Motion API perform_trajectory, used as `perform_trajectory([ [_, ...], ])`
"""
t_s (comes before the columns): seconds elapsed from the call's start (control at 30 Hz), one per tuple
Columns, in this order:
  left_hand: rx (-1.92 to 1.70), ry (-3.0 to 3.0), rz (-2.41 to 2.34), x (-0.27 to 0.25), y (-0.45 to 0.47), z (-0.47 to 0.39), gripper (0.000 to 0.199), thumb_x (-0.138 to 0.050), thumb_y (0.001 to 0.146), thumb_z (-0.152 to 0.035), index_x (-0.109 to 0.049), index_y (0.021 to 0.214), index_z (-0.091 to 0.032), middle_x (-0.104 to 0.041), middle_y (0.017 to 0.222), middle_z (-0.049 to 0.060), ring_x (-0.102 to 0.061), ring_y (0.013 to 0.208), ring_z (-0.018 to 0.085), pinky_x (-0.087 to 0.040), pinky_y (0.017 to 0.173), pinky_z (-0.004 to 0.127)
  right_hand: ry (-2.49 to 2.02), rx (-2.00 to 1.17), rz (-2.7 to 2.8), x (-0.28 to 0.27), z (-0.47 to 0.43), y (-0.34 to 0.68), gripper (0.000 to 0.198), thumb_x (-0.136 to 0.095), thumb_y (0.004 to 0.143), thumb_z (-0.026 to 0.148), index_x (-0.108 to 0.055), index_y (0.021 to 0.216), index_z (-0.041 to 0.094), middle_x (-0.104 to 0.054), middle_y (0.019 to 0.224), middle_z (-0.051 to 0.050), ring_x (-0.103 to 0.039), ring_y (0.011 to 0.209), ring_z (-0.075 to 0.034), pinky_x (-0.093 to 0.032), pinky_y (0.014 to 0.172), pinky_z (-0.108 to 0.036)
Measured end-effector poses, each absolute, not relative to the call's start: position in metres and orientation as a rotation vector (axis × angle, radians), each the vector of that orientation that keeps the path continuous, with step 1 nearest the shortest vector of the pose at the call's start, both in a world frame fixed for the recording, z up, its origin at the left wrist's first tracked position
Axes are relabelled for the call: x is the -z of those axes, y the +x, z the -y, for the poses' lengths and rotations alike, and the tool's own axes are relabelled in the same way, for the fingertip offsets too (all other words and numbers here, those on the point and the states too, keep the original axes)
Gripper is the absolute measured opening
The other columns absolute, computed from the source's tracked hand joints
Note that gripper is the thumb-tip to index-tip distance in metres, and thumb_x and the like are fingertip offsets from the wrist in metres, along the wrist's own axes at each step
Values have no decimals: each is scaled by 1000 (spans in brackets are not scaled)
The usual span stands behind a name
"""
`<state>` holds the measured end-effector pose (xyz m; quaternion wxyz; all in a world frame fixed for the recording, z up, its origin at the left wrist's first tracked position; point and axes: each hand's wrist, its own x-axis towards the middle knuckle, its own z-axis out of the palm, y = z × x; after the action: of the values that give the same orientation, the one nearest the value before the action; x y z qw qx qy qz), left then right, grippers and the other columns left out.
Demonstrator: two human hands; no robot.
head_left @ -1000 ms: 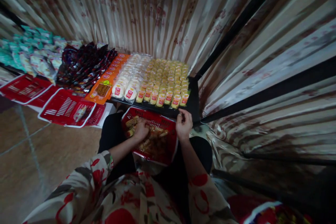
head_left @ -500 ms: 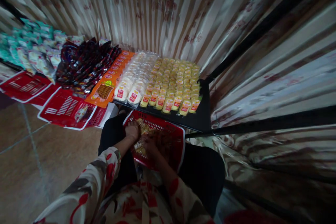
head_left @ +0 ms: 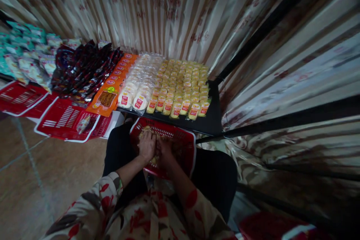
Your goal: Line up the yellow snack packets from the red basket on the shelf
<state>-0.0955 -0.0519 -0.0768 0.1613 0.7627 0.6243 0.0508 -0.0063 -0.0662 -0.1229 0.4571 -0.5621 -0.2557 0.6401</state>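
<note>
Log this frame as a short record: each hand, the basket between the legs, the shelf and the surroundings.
Left hand: left hand in the basket, on the loose packs
Right hand: right hand in the basket, beside the left; grip unclear
Basket: red, between the legs
Shelf: black shelf bearing teal packs, dark packs, orange pack, white packs, yellow packs
Floor side: red side baskets, left
Backdrop: striped curtain
</note>
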Motion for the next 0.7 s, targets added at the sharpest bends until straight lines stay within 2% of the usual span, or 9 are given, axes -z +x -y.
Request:
perform_trajectory([
  [0.1, -339, 2153, -1719, 72, -85, 68, 27, -38, 87, -17, -60, 104, -17, -53, 112, 13, -42, 114, 28, -37, 97, 43, -1376, -1540, 544, 112, 73, 4, 35, -59, 68, 51, -61, 84, 20, -70, 83, -5, -65, 74, -20, -50, 66, -31],
  [0.27, -632, 2059, -1555, 66, -72, 86, 37, -47, 77, -10, -59, 111, -19, -49, 125, 11, -38, 123, 26, -34, 105, 44, -1465, -1387, 619, 96, 89, 32, 30, -59, 67, 49, -60, 72, 19, -68, 74, -4, -62, 71, -19, -49, 66, -31],
  [0.37, -633, 1944, -1624, 59, -72, 86, 40, -46, 75, -9, -59, 112, -16, -55, 119, 11, -45, 117, 24, -36, 104, 41, -1419, -1388, 614, 81, 97, 51, 31, -62, 65, 48, -62, 75, 18, -69, 79, -5, -62, 73, -18, -48, 64, -29],
  [0.47, -604, 1788, -1657, 51, -73, 83, 36, -46, 80, -16, -58, 114, -13, -60, 114, 11, -52, 109, 22, -39, 100, 38, -1357, -1438, 536, 65, 100, 66, 38, -68, 62, 49, -64, 83, 18, -69, 79, -4, -62, 69, -18, -48, 61, -28],
  [0.6, -600, 1600, -1415, 49, -66, 81, 28, -48, 81, -23, -60, 106, -15, -66, 101, 7, -60, 91, 18, -47, 85, 32, -1355, -1477, 499, 49, 99, 77, 46, -77, 52, 48, -66, 85, 18, -69, 79, -4, -63, 67, -16, -47, 60, -26],
  [0.7, -682, 1437, -1409, 45, -54, 80, 22, -51, 79, -20, -60, 97, -13, -68, 87, 6, -62, 78, 16, -48, 76, 28, -1341, -1424, 525, 45, 98, 80, 49, -77, 52, 48, -65, 90, 19, -70, 82, -4, -64, 74, -17, -49, 67, -28],
])
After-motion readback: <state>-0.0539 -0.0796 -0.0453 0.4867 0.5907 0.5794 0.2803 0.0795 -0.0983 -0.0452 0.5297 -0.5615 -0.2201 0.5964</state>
